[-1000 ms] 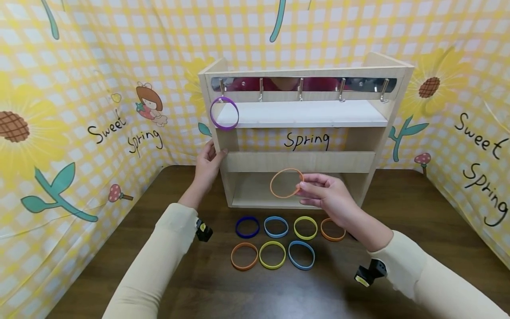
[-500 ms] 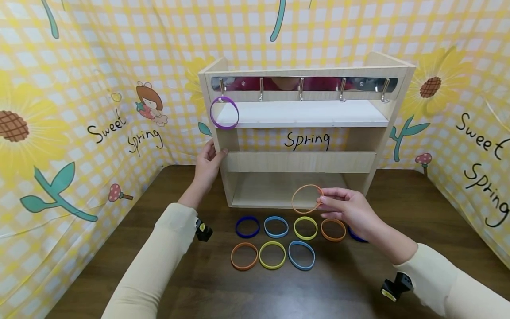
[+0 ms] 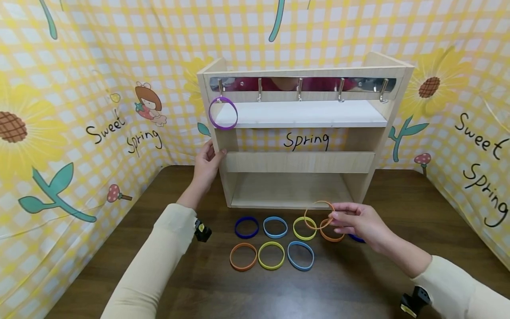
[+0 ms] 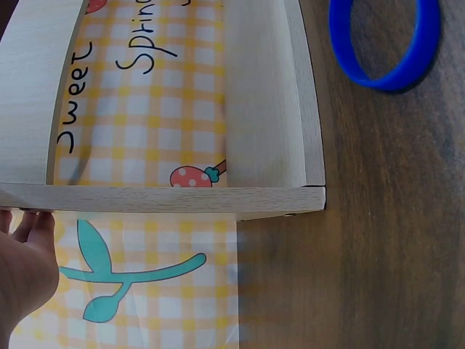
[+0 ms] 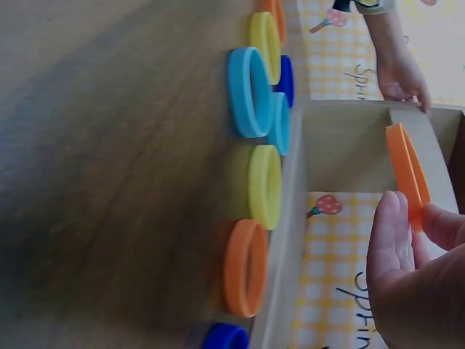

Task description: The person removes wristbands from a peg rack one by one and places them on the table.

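Observation:
In the head view my right hand [image 3: 360, 221] pinches an orange silicone wristband [image 5: 399, 156] between thumb and fingers. It hangs above the table, overlapping a yellow wristband [image 3: 304, 239] and another orange wristband [image 3: 332, 239] that lie there. On the left, my left hand [image 3: 207, 167] grips the side panel of a wooden shelf rack [image 3: 299, 161], thumb at the front edge and fingers on the outer side. A metal strip with several hooks [image 3: 300, 91] runs along the rack's top. From its leftmost hook hangs a purple wristband [image 3: 224, 128].
Wristbands lie in two rows before the rack. The back row includes dark blue [image 3: 246, 236] and light blue [image 3: 275, 236] ones; orange [image 3: 243, 269], yellow [image 3: 272, 267] and light blue [image 3: 300, 268] ones lie in front. A dark blue band [image 3: 356, 238] is partly behind my right hand.
My right hand has moved right and down with the orange wristband, away from the rack's front and lower over the back row. The left hand stays on the side panel.

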`<state>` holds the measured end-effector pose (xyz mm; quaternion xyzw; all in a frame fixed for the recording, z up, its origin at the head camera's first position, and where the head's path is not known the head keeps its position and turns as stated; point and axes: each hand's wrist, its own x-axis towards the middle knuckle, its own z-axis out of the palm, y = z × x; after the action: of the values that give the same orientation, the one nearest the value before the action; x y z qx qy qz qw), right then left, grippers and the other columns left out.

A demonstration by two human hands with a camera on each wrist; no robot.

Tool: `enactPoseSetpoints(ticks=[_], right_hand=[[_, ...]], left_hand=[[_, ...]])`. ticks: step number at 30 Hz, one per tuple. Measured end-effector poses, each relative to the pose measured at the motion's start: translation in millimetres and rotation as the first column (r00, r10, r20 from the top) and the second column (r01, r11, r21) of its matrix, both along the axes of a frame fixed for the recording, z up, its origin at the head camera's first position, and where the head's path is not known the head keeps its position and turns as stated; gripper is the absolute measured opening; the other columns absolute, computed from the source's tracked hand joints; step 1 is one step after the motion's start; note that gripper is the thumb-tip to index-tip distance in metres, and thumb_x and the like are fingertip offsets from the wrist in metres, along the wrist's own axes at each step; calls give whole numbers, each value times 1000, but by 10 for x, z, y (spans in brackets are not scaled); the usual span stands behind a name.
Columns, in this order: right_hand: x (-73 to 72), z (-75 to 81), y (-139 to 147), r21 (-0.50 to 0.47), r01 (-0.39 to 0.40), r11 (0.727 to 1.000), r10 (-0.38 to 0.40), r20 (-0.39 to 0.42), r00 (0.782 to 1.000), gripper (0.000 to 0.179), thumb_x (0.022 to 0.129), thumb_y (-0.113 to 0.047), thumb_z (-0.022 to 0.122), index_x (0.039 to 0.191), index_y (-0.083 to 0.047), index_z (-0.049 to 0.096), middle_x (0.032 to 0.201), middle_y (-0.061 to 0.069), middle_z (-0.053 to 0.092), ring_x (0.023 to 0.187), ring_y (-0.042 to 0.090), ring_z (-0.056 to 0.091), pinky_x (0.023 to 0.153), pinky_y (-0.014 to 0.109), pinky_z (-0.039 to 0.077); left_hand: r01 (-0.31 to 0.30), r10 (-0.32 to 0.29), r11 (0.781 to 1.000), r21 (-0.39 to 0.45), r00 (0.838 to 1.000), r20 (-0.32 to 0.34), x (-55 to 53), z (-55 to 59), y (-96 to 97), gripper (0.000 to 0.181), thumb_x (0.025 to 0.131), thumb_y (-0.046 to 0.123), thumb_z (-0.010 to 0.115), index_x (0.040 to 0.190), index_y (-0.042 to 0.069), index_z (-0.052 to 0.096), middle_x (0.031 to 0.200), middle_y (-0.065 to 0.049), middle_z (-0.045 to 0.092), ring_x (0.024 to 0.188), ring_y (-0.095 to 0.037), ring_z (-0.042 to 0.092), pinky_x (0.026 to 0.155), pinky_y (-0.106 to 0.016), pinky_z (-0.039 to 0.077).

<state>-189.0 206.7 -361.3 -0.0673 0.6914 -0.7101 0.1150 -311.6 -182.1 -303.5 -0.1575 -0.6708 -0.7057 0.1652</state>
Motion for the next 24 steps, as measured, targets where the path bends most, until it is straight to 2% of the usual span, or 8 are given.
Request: enactPoseSetpoints(ticks=[6, 10, 18, 24], right_hand=[[70, -142, 71, 31, -34, 999, 33, 21, 999, 33, 95, -7, 63, 123, 9, 56, 98, 5, 71, 91, 20, 69, 76, 34, 56], [115, -218, 124, 29, -61, 998, 60, 33, 998, 35, 94, -7, 63, 124, 9, 55, 99, 8, 71, 91, 22, 69, 76, 35, 56], [196, -352, 213, 56, -72, 996, 68, 76, 995, 40, 92, -8, 66, 125, 12, 53, 100, 13, 70, 89, 23, 69, 76, 37, 56], [245, -458, 277, 57, -91, 994, 85, 88, 992, 42, 93, -7, 64, 126, 14, 50, 101, 12, 70, 88, 21, 69, 74, 35, 57]], left_hand=[[-1, 1, 1000, 1, 1000, -6, 0, 6, 2, 51, 94, -1, 55, 143, -7, 40, 136, -32, 47, 123, -43, 47, 92, -28, 48], [-9, 9, 1000, -7, 1000, -5, -16, -7, 1, 50, 94, -1, 55, 142, -7, 40, 135, -31, 49, 121, -40, 50, 90, -27, 48], [-12, 13, 1000, 20, 1000, -20, -196, -169, -45, 50, 95, 0, 57, 143, -2, 43, 136, -29, 49, 122, -41, 49, 91, -27, 48], [-19, 19, 1000, 1, 999, -26, -226, -197, -53, 51, 96, 4, 57, 144, -1, 42, 137, -30, 48, 123, -41, 48, 91, -28, 48]])
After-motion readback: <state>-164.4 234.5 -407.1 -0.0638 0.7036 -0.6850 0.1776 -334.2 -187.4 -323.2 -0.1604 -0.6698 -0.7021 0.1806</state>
